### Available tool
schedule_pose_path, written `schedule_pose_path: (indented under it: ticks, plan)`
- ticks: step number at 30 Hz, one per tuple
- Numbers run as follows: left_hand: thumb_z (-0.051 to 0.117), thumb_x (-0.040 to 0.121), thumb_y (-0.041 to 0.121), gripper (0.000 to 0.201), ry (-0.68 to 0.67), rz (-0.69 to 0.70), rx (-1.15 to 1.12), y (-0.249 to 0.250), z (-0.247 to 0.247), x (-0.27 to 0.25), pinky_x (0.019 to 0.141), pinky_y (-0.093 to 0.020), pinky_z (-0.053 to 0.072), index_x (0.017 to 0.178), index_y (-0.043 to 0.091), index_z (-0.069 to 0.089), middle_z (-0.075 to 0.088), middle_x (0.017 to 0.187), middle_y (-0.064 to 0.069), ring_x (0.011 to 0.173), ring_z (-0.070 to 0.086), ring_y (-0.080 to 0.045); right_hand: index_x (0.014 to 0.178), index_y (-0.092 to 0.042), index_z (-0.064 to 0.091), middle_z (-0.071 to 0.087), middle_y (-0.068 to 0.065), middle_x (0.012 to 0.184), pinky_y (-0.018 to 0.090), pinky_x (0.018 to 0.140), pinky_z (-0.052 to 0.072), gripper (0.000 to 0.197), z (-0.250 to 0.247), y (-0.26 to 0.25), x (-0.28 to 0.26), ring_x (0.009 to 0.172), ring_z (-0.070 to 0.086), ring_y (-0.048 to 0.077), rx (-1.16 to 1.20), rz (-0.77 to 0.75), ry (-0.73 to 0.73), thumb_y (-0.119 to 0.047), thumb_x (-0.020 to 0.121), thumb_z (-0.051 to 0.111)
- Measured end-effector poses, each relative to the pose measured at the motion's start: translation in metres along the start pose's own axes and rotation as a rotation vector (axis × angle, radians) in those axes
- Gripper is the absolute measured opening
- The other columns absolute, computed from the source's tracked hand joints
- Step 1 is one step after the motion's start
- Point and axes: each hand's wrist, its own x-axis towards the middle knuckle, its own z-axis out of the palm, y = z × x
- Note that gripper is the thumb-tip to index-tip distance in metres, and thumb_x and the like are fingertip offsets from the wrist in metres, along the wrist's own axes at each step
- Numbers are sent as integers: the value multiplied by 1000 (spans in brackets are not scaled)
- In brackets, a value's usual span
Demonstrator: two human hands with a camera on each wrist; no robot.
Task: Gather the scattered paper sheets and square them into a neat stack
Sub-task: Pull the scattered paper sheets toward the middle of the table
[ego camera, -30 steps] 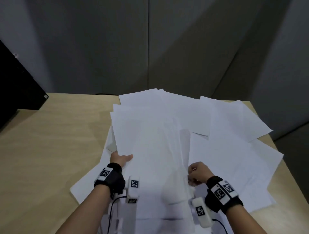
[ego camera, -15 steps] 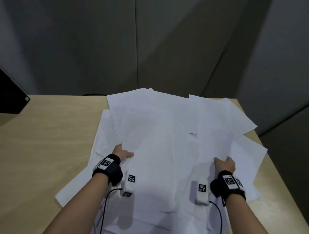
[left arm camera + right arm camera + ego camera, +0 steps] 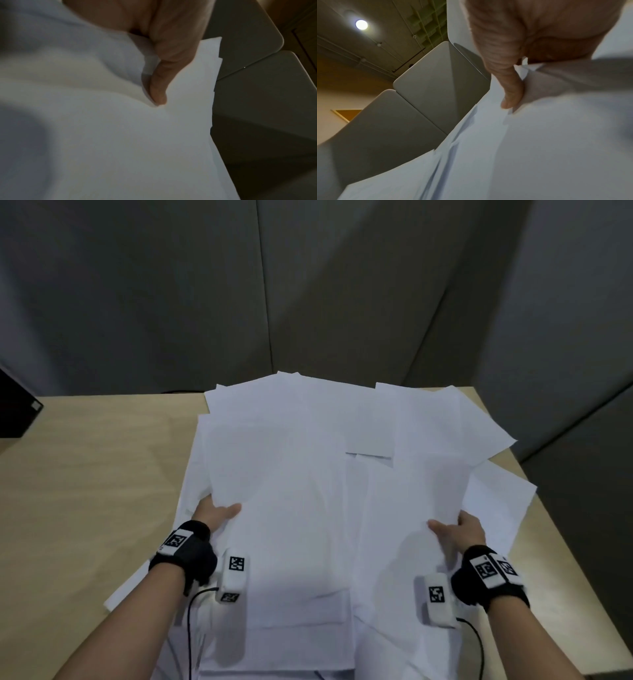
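Several white paper sheets (image 3: 294,460) lie overlapped across the wooden table (image 3: 85,474), fanned out toward the far right corner. My left hand (image 3: 214,513) holds the left edge of the pile, thumb on top and fingers hidden beneath the sheets. In the left wrist view the thumb (image 3: 159,86) presses onto the paper (image 3: 120,135). My right hand (image 3: 459,530) holds the right side of a raised bundle (image 3: 418,494), thumb on top and fingers under. The right wrist view shows its thumb (image 3: 511,93) pinching the sheets (image 3: 539,142).
Grey partition panels (image 3: 308,302) stand behind the table. A black object (image 3: 15,412) sits at the far left. Loose sheets (image 3: 496,498) overhang near the table's right edge. Bare wood lies to the left of the pile.
My right hand has moved rightward from the middle of the pile to its right side and taken hold of sheets there. The left hand has kept its hold on the left edge.
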Motion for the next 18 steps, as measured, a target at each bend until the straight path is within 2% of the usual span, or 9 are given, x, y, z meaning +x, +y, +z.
schedule_pose_path:
  ticks: [3,5,6,8,10,12,15,16,18]
  plan:
    - [53,85,-12,49,-164,-79,1,-4,9,-4,108,-50,34,132,-6,43,48,137,-26,126,47,-40,104,3,63,66,15,98,40,76,53,30,31,8,1,87,63,29,136,16,-69,1,74,69]
    - [56,83,-11,51,-207,-101,1,-7,20,-8,109,-51,34,132,-6,43,50,136,-25,125,49,-39,97,0,66,70,20,98,55,83,53,31,52,22,17,88,67,35,148,36,-105,-2,68,72]
    - [59,82,-10,51,-204,-95,6,-8,27,-10,108,-50,36,131,-6,44,52,134,-24,123,51,-38,93,-4,67,70,21,98,57,84,53,27,61,24,20,88,67,35,135,34,-127,-2,66,71]
    - [63,80,-8,52,-216,-71,33,-9,39,-12,103,-41,40,128,-7,46,56,127,-16,114,55,-32,86,-6,66,69,15,101,46,86,54,19,72,17,13,90,65,28,67,-9,-138,1,69,66]
    - [65,79,-6,51,-243,-56,76,-7,48,-15,97,-34,40,127,-7,47,57,118,-10,107,55,-26,88,-6,63,65,10,97,33,80,50,15,73,6,2,89,60,22,-17,-42,-151,4,77,60]
    - [66,78,-7,51,-252,-41,144,-4,53,-16,100,-35,41,126,-8,49,58,124,-16,113,56,-30,90,-3,61,63,13,93,30,72,47,13,69,2,-2,80,58,21,-14,-51,-197,4,83,54]
    - [67,77,-7,51,-204,-17,200,-3,51,-15,103,-40,42,125,-8,50,57,128,-24,117,56,-35,101,17,54,55,13,73,22,50,37,23,55,8,0,56,46,18,26,-27,-238,8,83,44]
    - [66,77,-7,50,-200,-19,206,-4,49,-14,102,-41,42,125,-8,50,57,127,-25,115,57,-35,102,18,53,52,10,66,20,44,33,25,49,10,-2,50,42,17,42,-5,-254,13,81,41]
    - [67,76,-9,49,-234,-41,199,-6,45,-15,102,-43,43,123,-8,52,59,124,-25,108,59,-33,92,6,61,49,6,52,18,35,33,31,43,15,-6,40,40,16,52,3,-301,22,76,40]
